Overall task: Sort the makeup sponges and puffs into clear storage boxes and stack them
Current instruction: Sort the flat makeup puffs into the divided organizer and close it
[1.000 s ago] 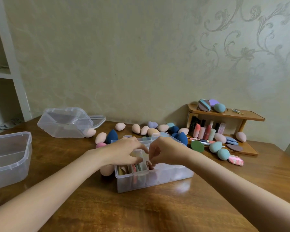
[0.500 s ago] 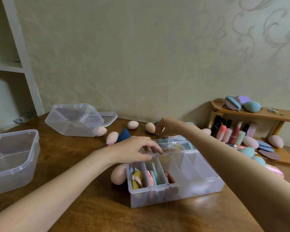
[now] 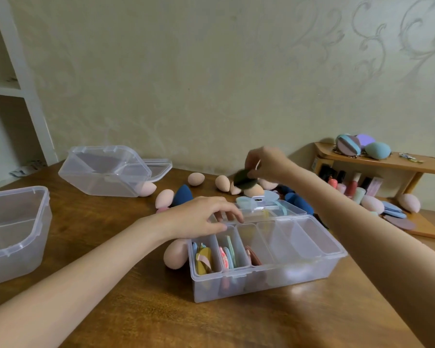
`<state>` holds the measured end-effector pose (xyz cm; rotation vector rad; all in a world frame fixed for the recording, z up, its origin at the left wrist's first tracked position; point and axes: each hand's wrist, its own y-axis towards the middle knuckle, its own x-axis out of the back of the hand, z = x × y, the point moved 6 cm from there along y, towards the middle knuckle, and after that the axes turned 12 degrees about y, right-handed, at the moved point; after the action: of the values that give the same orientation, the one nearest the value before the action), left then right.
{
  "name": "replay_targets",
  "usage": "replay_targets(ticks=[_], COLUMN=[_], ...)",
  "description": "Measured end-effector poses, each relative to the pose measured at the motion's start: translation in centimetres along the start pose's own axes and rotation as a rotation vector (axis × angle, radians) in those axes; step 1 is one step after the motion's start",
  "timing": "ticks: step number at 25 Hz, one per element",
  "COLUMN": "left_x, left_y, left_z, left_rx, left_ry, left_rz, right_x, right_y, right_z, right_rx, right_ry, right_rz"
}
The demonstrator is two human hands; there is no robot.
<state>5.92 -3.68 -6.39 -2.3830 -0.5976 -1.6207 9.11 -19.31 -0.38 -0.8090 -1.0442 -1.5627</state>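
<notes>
Above the loose sponges, beyond my left hand, my right hand (image 3: 266,163) pinches a dark green puff (image 3: 244,179) in the air – clear of the table. Just under my left hand (image 3: 201,218), fingers relaxed on its back rim, sits the divided clear box (image 3: 269,275) – flat puffs fill the compartments nearest that hand.

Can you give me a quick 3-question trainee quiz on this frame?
1. True or false: the right hand holds a dark green puff above the table.
2. Which compartments of the divided box hold flat puffs? A) the three on the left B) the three on the right C) all of them
3. Fill in: the left hand rests on the box's far ____ corner.

Key: 1 true; 2 A; 3 left.
</notes>
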Motion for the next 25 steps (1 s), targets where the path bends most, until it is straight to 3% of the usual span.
replay_targets(ticks=[2,6,12,17,20,25], left_x=[0.0,0.5,-0.8,-1.3,-1.6,-1.2], left_y=[-0.1,-0.9,-0.5,0.5,0.9,0.9], left_z=[-0.3,-2.9,-6.0,-5.8,-5.3,-4.7], left_rx=[0.024,0.016,0.056,0.306,0.394,0.365], left_ry=[0.058,0.017,0.346,0.316,0.298,0.275], left_rz=[-0.041,-0.125,0.082,0.158,0.164,0.053], right_x=[2.6,2.4,-1.1,-3.7,-3.9,-4.7], right_y=[-2.4,-8.6,-15.6,-16.5,-15.7,-14.4], right_z=[1.2,3.5,4.6,4.0,3.4,3.3], right_rx=[-0.008,-0.060,-0.003,0.011,-0.013,-0.040], right_ry=[0.147,0.279,0.159,0.101,0.118,0.015], right_rz=[-0.121,-0.022,-0.159,-0.186,-0.091,0.201])
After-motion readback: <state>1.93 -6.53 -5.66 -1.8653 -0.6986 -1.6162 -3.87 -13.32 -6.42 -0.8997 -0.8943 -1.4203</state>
